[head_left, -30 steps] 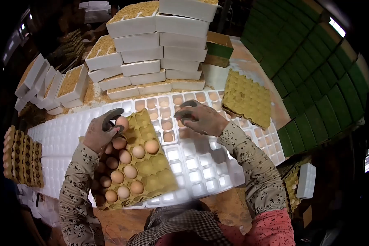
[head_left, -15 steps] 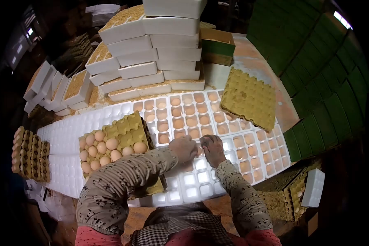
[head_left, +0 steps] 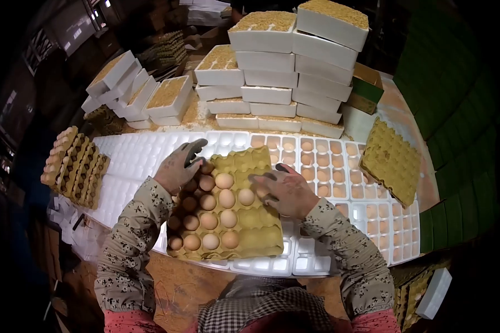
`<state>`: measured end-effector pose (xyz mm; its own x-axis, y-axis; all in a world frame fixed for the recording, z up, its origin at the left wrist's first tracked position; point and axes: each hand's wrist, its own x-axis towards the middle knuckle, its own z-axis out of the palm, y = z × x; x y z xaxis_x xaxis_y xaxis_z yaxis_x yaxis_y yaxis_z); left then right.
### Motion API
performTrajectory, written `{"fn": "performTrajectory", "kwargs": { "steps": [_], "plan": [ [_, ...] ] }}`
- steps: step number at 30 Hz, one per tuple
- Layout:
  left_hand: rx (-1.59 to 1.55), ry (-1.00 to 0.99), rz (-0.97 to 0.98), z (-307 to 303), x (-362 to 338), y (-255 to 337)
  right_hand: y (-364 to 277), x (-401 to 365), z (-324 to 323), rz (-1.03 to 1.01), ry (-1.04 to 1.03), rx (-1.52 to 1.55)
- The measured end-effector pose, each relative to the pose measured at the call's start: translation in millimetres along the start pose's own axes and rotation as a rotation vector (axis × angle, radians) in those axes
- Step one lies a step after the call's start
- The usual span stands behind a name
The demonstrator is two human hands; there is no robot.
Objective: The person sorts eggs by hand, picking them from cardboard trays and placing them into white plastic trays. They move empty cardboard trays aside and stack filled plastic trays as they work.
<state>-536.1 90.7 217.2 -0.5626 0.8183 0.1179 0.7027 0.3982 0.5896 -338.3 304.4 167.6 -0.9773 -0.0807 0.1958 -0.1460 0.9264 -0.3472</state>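
Note:
A pulp egg tray with several brown eggs lies in front of me on white foam trays; its right-hand cups hold no eggs. My left hand is at the tray's upper left edge, fingers and thumb apart, beside an egg. My right hand reaches over the tray's right side, near an egg. Its fingers are spread and partly blurred, and I see nothing held in them. To the right, a white foam tray carries eggs in its cells.
Foam boxes topped with yellowish grain-like material are stacked at the back. A stack of egg-filled pulp trays stands at the left. Another pulp tray rests tilted over the foam trays at right. Green panels line the right side.
My hands have parted from close together over the foam cells and moved to either side of the pulp tray. The tray looks turned and nearer the middle; the view has swung left.

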Motion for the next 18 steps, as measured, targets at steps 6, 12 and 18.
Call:
{"fn": "performTrajectory", "kwargs": {
  "steps": [6,12,18],
  "plan": [
    [0.448,-0.248,0.248,42.3,-8.3,-3.8,-9.2,34.1,-9.4,0.236,-0.136,0.315],
    [0.015,-0.162,0.256,47.3,-10.4,-37.9,-12.1,45.1,-4.1,0.272,-0.410,0.065],
    [-1.283,-0.079,-0.132,0.1,-38.8,-15.5,-43.2,70.3,16.3,0.041,-0.242,-0.121]
  ]
}}
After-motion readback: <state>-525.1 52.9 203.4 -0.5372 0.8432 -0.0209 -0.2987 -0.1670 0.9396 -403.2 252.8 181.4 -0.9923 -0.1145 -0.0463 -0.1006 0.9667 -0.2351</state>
